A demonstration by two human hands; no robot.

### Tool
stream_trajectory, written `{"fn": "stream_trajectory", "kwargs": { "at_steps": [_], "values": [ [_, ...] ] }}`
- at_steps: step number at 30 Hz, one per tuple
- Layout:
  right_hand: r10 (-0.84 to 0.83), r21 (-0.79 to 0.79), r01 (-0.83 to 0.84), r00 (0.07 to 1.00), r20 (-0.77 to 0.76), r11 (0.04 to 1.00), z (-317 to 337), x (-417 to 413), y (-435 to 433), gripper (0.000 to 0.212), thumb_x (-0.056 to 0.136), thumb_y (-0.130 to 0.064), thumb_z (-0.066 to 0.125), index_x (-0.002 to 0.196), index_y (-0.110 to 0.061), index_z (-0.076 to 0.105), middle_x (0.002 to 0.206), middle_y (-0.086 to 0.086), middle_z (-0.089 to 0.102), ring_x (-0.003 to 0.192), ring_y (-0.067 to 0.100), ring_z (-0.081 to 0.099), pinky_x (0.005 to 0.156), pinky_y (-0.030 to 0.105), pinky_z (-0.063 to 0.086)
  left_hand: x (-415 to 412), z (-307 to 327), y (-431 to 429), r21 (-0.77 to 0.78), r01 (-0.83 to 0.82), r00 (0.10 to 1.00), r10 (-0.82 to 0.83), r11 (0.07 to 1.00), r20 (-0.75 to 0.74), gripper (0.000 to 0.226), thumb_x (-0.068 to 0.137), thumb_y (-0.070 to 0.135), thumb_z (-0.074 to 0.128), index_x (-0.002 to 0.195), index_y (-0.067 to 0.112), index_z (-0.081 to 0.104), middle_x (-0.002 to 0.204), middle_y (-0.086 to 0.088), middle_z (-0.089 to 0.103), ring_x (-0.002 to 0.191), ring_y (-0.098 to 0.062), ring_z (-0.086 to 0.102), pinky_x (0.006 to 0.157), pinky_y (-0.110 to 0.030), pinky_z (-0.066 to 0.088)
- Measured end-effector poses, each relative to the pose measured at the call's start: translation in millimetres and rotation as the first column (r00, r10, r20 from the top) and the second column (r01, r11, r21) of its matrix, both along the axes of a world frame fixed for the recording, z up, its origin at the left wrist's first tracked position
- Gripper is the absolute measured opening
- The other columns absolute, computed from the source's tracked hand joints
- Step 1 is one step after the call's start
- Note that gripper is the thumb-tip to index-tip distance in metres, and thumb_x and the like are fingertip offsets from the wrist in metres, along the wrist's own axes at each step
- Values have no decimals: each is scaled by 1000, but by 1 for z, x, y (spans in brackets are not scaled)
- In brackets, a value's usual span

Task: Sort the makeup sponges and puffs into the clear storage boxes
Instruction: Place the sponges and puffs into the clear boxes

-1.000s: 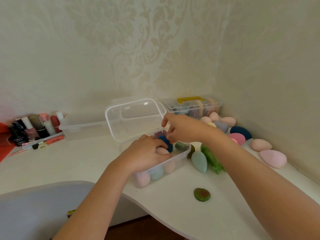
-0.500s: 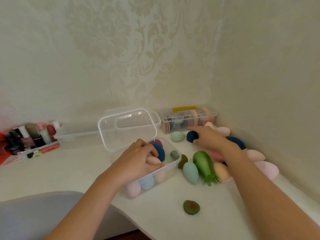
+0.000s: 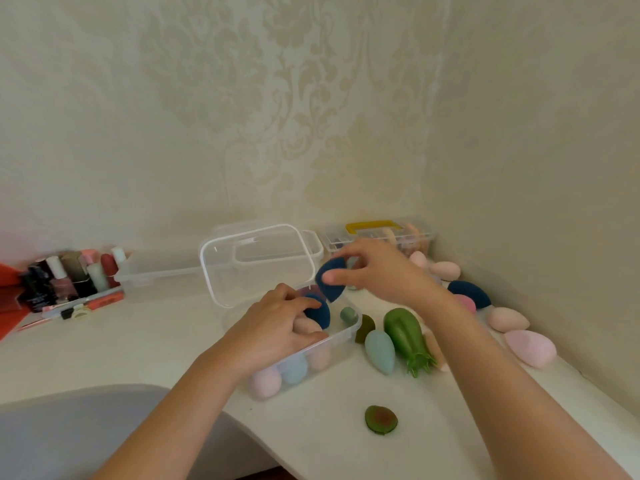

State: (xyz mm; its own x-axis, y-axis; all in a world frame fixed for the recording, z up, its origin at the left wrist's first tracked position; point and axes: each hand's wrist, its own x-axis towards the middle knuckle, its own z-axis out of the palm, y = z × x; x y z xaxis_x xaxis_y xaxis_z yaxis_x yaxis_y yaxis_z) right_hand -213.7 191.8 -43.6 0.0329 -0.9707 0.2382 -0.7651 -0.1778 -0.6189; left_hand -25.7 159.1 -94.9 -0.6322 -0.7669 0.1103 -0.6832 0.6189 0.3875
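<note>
An open clear storage box (image 3: pixel 341 336) sits mid-table with its lid (image 3: pixel 256 261) raised. Inside lie several sponges in pink, light blue and beige. My left hand (image 3: pixel 277 323) rests in the box, fingers on a beige sponge beside a dark blue sponge (image 3: pixel 317 313). My right hand (image 3: pixel 377 271) holds another dark blue sponge (image 3: pixel 330 278) just above the box's far end. Loose sponges lie to the right: a light blue one (image 3: pixel 380 351), a green eggplant-shaped one (image 3: pixel 405 336), a dark blue one (image 3: pixel 469 294) and pink ones (image 3: pixel 530 348).
A second clear box with a yellow handle (image 3: pixel 377 233) stands at the back by the wall corner. An avocado-shaped puff (image 3: pixel 381 419) lies near the front. Cosmetic bottles (image 3: pixel 69 275) crowd the left. A grey chair back (image 3: pixel 69 431) is at the lower left.
My right hand picked up a dark blue sponge from the table near the back box and carried it left, over the open box. My left hand stayed in the box.
</note>
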Motion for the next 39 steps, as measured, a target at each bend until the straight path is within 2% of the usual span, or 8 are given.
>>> {"fn": "stream_trajectory", "kwargs": {
  "at_steps": [7,16,19,21,24,28,34,39],
  "values": [
    [3,67,3,996,-91,998,0,24,9,23,76,-31,76,95,-20,67,88,-6,63,74,8,57,68,23,50,-1,0,0,11,8,1000,-8,1000,-10,32,82,50,60,110,37,52,111,8,44,103,-12,47,89,-24,41],
    [-4,171,135,794,-608,976,-9,55,-3,26,86,-15,62,63,-11,49,62,2,41,56,17,41,46,19,26,-4,0,-1,-7,-1,1000,1,1000,-3,14,79,43,62,86,31,61,107,8,49,98,-11,49,83,-22,40],
    [-18,163,144,800,-600,976,-14,60,-5,34,86,-11,60,58,-19,41,60,0,36,51,12,33,45,19,25,-7,0,-1,-16,4,1000,-4,1000,-13,11,80,40,63,76,29,62,104,6,51,96,-12,50,86,-24,43],
    [29,200,118,796,-605,973,-11,57,-2,7,88,-13,58,83,-12,62,63,3,42,57,17,41,50,20,29,-7,0,-1,-17,6,1000,-7,1000,-20,12,79,40,64,71,32,59,101,6,52,95,-12,51,84,-23,42],
    [97,268,58,841,-532,962,-9,48,5,23,89,-11,56,110,-7,64,89,12,62,78,22,53,58,22,39,-5,-1,-1,-21,19,999,-19,1000,-30,11,78,42,65,80,34,59,99,7,51,95,-12,49,82,-23,39],
    [14,196,67,923,-384,978,-15,40,8,25,89,-5,53,114,-6,57,107,12,64,97,26,60,76,30,48,-2,-1,0,-31,79,997,-80,996,-22,20,83,40,63,102,35,61,103,10,48,102,-13,44,91,-29,38],
    [-9,129,17,998,-68,992,-11,20,11,11,81,-7,68,91,-13,67,91,5,70,77,15,68,75,29,58,0,-2,-1,-24,112,993,-111,993,31,23,88,43,56,111,46,56,111,11,45,108,-12,38,94,-29,35],
    [-585,-239,549,801,-123,801,-4,-34,1,21,95,-17,47,100,-3,62,99,12,66,80,22,58,66,29,42,-2,0,1,-20,95,994,-94,995,53,21,89,44,54,110,43,56,117,10,46,110,-12,39,96,-30,35]
  ]
}}
